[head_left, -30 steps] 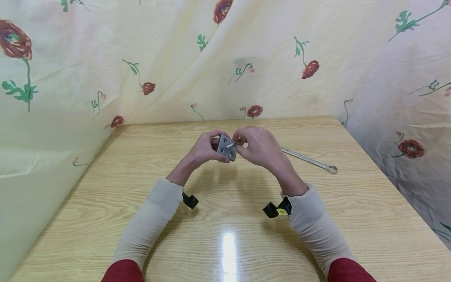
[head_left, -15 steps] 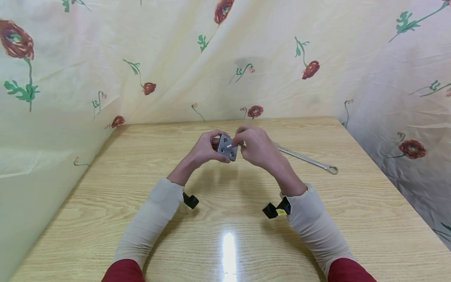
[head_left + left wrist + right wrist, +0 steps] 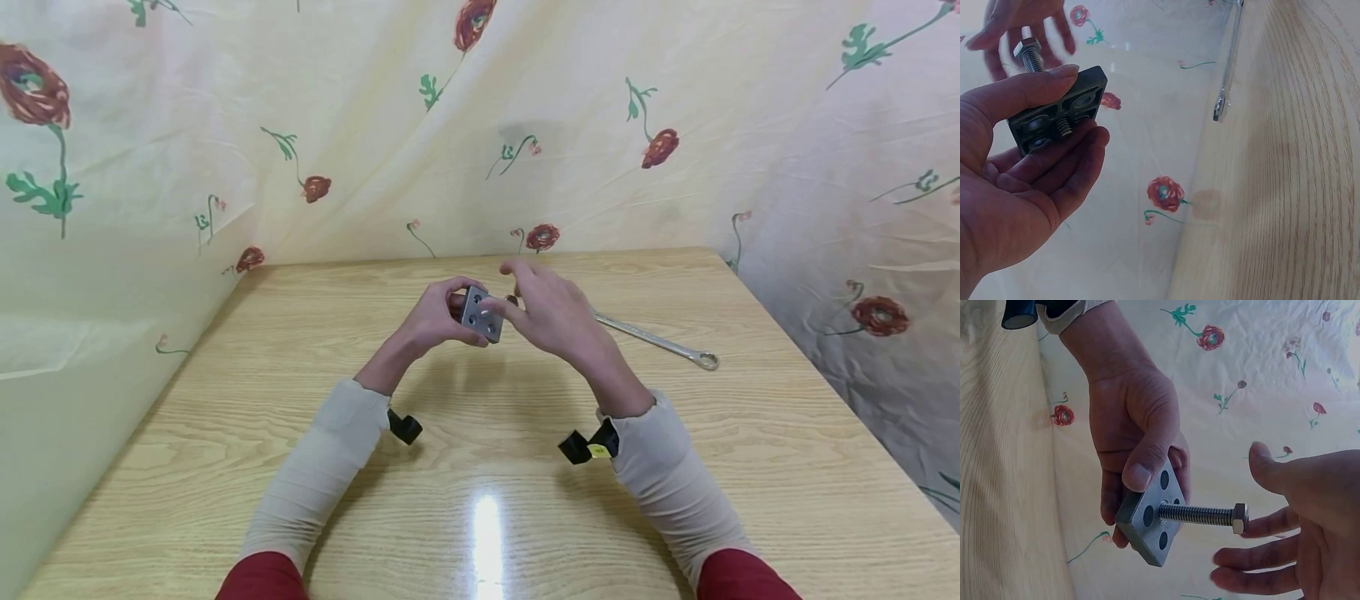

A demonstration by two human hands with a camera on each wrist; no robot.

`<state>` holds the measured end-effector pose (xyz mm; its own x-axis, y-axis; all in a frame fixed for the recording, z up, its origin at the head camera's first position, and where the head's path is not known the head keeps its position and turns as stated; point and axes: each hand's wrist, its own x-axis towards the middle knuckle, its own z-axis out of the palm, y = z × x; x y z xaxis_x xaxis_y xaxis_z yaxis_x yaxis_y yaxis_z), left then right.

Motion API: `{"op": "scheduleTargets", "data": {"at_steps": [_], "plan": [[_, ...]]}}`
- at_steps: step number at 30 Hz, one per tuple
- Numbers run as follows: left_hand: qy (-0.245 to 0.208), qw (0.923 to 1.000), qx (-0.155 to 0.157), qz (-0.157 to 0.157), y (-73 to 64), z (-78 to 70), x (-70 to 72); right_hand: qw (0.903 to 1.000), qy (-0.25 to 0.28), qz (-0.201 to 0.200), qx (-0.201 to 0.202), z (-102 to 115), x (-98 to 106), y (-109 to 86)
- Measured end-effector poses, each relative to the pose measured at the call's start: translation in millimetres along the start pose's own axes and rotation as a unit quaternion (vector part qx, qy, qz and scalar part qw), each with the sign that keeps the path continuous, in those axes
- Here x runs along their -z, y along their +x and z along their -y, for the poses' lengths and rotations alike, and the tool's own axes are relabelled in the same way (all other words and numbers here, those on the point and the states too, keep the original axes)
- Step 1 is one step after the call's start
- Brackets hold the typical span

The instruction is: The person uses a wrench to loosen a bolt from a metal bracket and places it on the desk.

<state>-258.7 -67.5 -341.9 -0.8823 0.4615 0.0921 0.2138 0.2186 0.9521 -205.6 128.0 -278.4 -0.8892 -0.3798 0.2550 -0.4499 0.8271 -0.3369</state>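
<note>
A grey square plate (image 3: 482,326) with several round holes sits in the grip of my left hand (image 3: 432,318), thumb on one side and fingers on the other. Through the plate's middle runs a hex bolt (image 3: 1200,515), its long threaded shank standing out toward my right hand. A short threaded end (image 3: 1063,127) pokes from the recessed back face. My right hand (image 3: 551,312) is beside the hex head (image 3: 1240,519), fingers spread and thumb apart. Whether a right finger touches the head, I cannot tell.
A combination wrench (image 3: 652,337) lies on the wooden table (image 3: 247,367), right of and beyond my hands. Flowered cloth (image 3: 390,150) hangs behind the table and along both sides. A black camera mount (image 3: 576,447) hangs at my right wrist, with another (image 3: 406,428) at the left.
My right hand's fingers were pinched at the bolt and have now spread apart from it. The left hand and plate have barely moved.
</note>
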Motion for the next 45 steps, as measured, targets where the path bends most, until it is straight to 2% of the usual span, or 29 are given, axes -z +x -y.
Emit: {"op": "scheduleTargets", "data": {"at_steps": [4,9,14,34,45], "plan": [[-0.002,1.0000,-0.001,-0.002,-0.6,-0.5,0.5,0.9991,-0.012,0.013,-0.038,0.7,0.6,0.0],[-0.003,1.0000,0.001,-0.005,-1.3,-2.0,0.7,0.9993,-0.012,-0.007,-0.035,0.6,-0.5,0.4],[-0.003,1.0000,0.004,-0.003,-0.7,-2.0,0.7,0.9994,-0.013,-0.027,-0.016,0.7,-1.0,0.5],[-0.018,0.9998,0.000,0.001,0.4,-0.6,0.2,0.9950,0.012,-0.058,0.081,1.0,-0.5,-1.1],[-0.013,0.9999,-0.005,-0.001,-0.4,-0.8,0.4,0.9912,0.004,-0.054,0.121,-0.2,-0.7,-0.2]]}}
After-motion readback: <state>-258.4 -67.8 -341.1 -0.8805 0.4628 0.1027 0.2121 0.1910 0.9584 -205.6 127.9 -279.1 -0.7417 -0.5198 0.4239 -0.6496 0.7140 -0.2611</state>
